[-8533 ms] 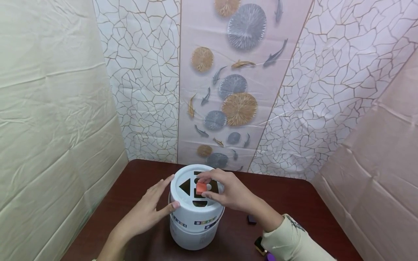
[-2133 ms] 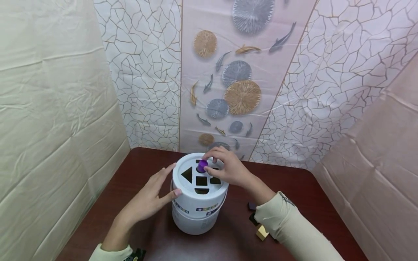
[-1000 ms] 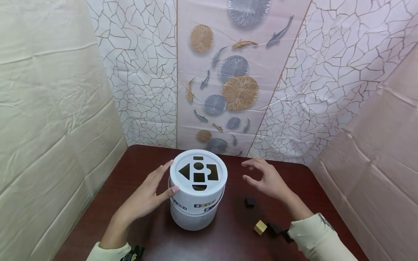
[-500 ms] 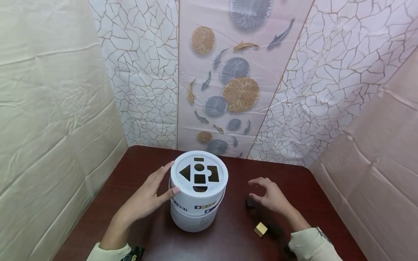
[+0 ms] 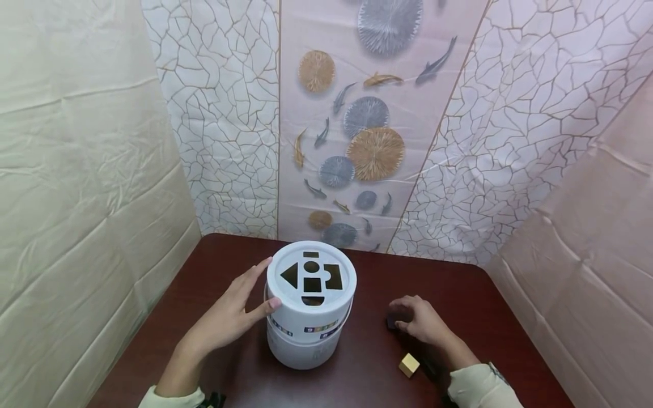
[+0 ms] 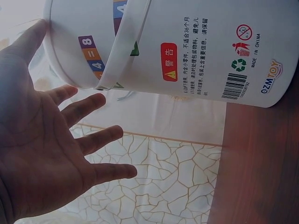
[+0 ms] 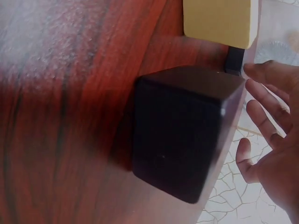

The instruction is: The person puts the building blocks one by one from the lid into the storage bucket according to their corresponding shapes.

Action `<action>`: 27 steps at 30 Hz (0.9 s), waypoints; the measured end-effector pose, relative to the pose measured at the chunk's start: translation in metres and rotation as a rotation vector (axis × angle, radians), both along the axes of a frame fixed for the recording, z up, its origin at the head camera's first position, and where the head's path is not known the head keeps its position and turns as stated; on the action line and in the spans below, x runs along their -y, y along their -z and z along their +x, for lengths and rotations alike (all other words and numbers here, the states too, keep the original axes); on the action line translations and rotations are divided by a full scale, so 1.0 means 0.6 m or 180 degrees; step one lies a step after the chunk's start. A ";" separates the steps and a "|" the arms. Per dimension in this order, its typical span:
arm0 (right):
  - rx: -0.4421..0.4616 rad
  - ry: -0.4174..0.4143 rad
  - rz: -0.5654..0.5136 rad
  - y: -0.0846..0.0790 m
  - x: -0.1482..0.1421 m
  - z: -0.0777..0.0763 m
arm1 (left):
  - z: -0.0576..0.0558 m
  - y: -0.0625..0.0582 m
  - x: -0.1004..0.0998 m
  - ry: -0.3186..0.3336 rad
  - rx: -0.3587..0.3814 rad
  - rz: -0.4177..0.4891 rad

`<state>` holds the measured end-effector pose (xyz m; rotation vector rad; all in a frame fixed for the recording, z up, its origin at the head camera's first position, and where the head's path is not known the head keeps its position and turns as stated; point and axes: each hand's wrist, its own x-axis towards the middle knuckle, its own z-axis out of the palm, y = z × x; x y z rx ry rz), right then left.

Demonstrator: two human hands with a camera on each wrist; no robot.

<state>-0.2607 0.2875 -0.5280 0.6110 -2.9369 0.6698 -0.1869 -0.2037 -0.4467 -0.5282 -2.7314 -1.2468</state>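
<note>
A white lidded bucket [image 5: 306, 340] stands on the dark red table, its lid [image 5: 285, 296] cut with several shaped holes. My left hand [image 5: 224, 317] is spread against its left side, thumb and a fingertip at the lid's rim. In the left wrist view the other fingers of this left hand [image 6: 51, 144] stretch out apart from the bucket. To the right, my right hand [image 5: 425, 322] is low over the table, fingertips right at a small black block [image 5: 391, 322]. The right wrist view shows the fingers of that right hand [image 7: 275, 112] slightly bent beside the block [image 7: 233, 60].
A yellow block [image 5: 408, 365] lies on the table [image 5: 367, 362] nearer to me. Another black block [image 7: 177, 126] shows large in the right wrist view, mostly hidden under my forearm in the head view. Patterned curtains [image 5: 229, 141] hang behind and at both sides.
A red block, then a purple one, was held over the lid earlier; both are out of sight. My right hand has moved right and down to the black block. The left hand stays put.
</note>
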 end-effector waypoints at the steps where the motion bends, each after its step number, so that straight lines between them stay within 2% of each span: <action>1: 0.0003 0.0010 -0.0002 0.001 0.000 -0.001 | 0.000 0.001 0.000 -0.0002 -0.0003 -0.0002; 6: 0.0063 0.0035 -0.0044 0.003 -0.002 0.001 | 0.000 0.002 -0.001 -0.0013 -0.0014 -0.0002; 12: 0.0281 -0.0143 -0.0138 0.008 -0.009 0.014 | 0.002 0.003 0.000 -0.0012 -0.0047 -0.0011; 17: 0.0185 -0.0203 -0.0184 0.009 -0.013 0.017 | 0.003 0.002 0.000 -0.0008 -0.0091 -0.0011; 21: 0.0052 -0.0158 -0.0246 -0.008 -0.009 0.020 | 0.002 0.001 0.000 -0.0013 -0.0124 -0.0010; 27: -0.0137 -0.0139 -0.0246 -0.050 -0.003 0.030 | 0.004 0.001 0.000 -0.0023 -0.0089 -0.0013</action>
